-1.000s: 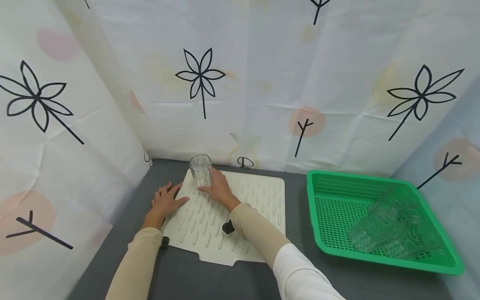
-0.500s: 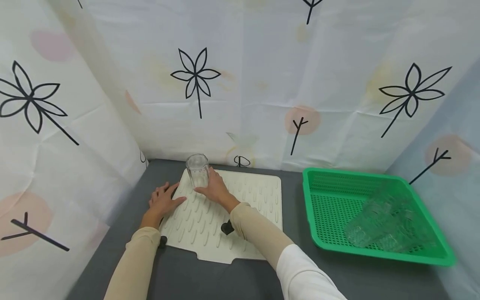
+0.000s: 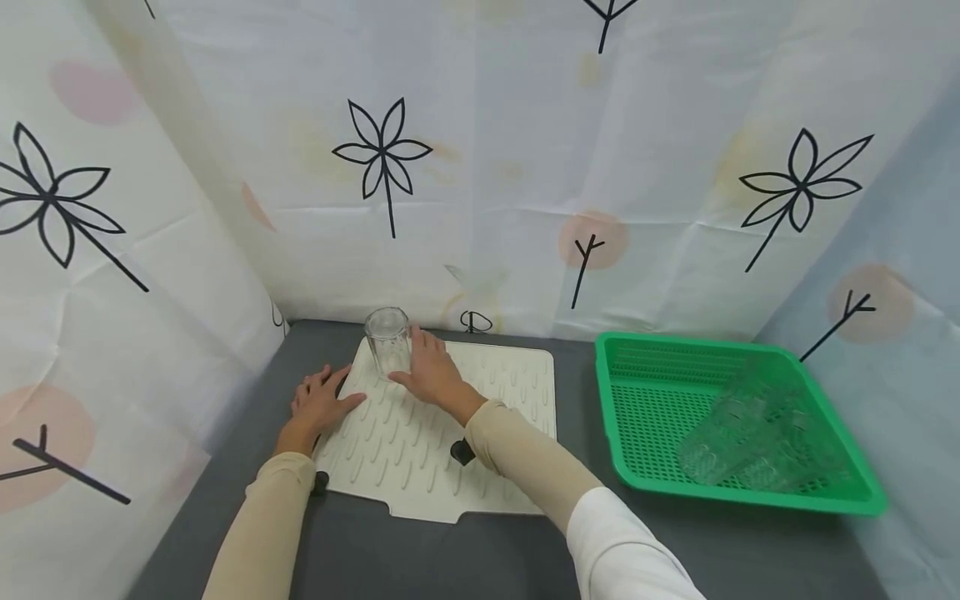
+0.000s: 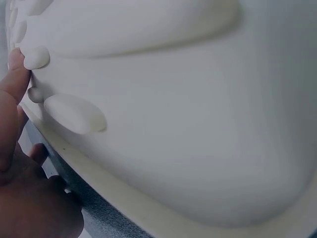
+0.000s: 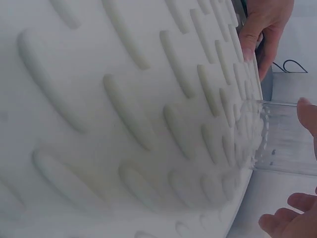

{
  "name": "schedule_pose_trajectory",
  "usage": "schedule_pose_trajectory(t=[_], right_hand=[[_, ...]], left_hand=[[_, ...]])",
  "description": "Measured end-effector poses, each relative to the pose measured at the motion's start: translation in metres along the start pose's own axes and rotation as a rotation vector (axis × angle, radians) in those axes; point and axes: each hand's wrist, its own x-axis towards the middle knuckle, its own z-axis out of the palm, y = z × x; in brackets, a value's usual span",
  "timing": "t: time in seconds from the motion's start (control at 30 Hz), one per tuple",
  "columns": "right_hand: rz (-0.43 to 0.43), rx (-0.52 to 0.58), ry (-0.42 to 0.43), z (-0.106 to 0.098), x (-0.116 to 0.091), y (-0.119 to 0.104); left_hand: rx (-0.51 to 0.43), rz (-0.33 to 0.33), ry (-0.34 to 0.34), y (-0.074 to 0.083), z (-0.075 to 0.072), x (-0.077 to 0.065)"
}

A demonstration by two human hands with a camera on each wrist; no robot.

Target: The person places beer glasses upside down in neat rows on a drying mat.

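Note:
A clear drinking glass (image 3: 386, 346) stands at the back left of a ribbed white drying mat (image 3: 423, 467). My right hand (image 3: 435, 371) is just right of it, thumb in front and fingers behind. The right wrist view shows the thumb overlapping the glass (image 5: 285, 139), while the fingers (image 5: 290, 218) stand apart from its wall. My left hand (image 3: 318, 404) lies spread at the mat's left edge. Its thumb rests on top of the mat (image 4: 173, 129), and the other fingers lie beyond the edge.
A green plastic basket (image 3: 750, 497) stands on the right of the dark grey table (image 3: 390, 558), with several clear glasses (image 3: 750, 433) lying in it. A patterned white cloth (image 3: 480, 167) closes off the back and sides.
My right hand has eased slightly to the right of the glass, which stays in its place on the mat. The left hand keeps its place. The whole head view has shifted leftward a little.

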Motion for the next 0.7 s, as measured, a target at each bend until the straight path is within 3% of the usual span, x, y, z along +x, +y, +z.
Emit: schedule_pose_trajectory(t=[0.23,0.5,0.7], right_hand=[[-0.043,-0.156,0.034,-0.016,-0.008,0.002],[-0.132,-0.316,0.061,-0.045,-0.02,0.004],[-0.141,-0.371,0.047,-0.06,-0.033,0.01]], left_hand=[[-0.006,0.007,-0.006,-0.002,0.001,0.003],[0.007,0.018,-0.012,0.004,-0.011,-0.003],[-0.005,0.012,-0.023,0.0,-0.004,-0.002]])
